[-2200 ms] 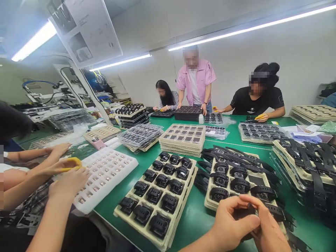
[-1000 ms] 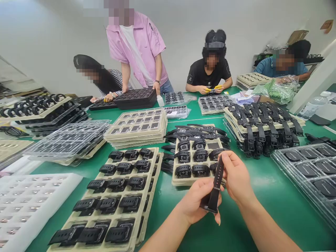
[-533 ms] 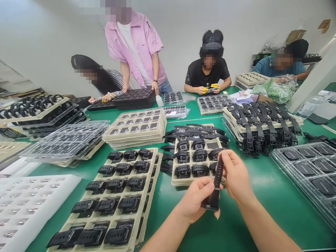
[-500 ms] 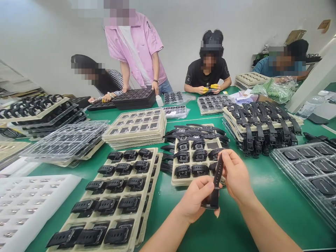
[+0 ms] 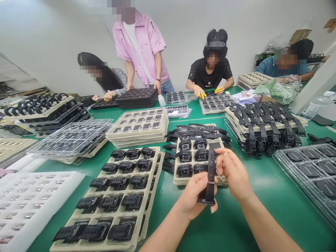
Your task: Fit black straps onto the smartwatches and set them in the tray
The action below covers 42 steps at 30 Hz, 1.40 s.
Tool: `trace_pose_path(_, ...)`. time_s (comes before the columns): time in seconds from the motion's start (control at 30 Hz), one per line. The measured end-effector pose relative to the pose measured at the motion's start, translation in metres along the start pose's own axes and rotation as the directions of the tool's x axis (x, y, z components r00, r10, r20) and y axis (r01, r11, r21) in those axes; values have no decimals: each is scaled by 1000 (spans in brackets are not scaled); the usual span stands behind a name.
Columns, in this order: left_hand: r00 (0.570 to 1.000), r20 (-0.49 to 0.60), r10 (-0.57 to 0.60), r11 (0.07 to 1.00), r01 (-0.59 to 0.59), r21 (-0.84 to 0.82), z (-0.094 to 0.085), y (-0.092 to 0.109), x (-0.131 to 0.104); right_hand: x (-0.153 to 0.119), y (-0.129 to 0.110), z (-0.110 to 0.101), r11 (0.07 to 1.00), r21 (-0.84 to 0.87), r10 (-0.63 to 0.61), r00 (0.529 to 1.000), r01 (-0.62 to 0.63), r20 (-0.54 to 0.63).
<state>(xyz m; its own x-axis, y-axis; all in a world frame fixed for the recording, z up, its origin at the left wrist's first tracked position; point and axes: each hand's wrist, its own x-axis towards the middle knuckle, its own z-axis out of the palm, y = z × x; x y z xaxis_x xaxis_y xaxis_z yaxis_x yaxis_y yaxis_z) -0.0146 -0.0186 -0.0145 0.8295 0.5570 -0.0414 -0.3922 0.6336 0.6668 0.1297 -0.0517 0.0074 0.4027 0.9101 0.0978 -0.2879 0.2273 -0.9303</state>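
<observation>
A black smartwatch (image 5: 210, 175) with its strap standing up is gripped in my left hand (image 5: 195, 197), its case low against the fingers. Beside the strap's upper part is my right hand (image 5: 233, 171), its fingers bent and slightly apart, the index fingertip close to the strap. Whether that fingertip touches it I cannot tell. Just beyond both hands lies a beige tray (image 5: 181, 181) of similar watches, partly hidden by the hands, with a vacant pocket at its upper right. More black watches (image 5: 199, 130) are spread behind that tray.
At left is a large beige tray (image 5: 148, 189) with rows of watches, beside a white foam tray (image 5: 65, 182) of small shiny parts. Stacked trays (image 5: 136, 136) stand farther back; strap-covered trays (image 5: 265, 127) and a clear tray (image 5: 288, 171) sit right. Co-workers are across the green table (image 5: 249, 224).
My right fingers have moved off the strap's upper end, which they pinched before. The watch has turned more face-on and shifted slightly left. Across the table, a co-worker's yellow-tipped hands have lowered and spread.
</observation>
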Motion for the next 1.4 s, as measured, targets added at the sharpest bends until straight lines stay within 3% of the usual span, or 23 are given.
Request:
trace_pose_path(0.43,997,60,51,995,-46,-89,0,1,0,-4,-8,6,994,-68,90,996,-91,-18)
trace_pose_path(0.6,997,69,43,998,-39,-50,0,0,0,-10,-14,10,961,-122,268,942,-247,201)
trace_pose_path(0.73,999,40,16,1000,-15,-25,2,0,0,-14,-13,12,968,-167,216,958,-185,188)
trace_pose_path(1.03,1000,-9,7,1000,-7,5,3,1,2,-20,-5,15,978,-120,187,972,-171,143)
trace_pose_path(1.13,992,-105,73,984,-55,172,4,2,0,-20,-6,14,980,-119,176,972,-159,153)
trace_pose_path(1.2,953,-178,246,874,-139,466,6,6,-4,-19,-7,13,986,-135,123,977,-100,172)
trace_pose_path(1.23,915,-173,364,754,-181,631,7,9,-6,-18,-7,12,987,-149,90,979,-62,184)
trace_pose_path(1.33,778,35,627,296,-280,913,7,15,-12,-18,-4,12,985,-170,59,979,-25,197)
trace_pose_path(1.4,697,180,694,100,-341,935,5,15,-13,-19,1,14,990,-118,98,986,-82,136)
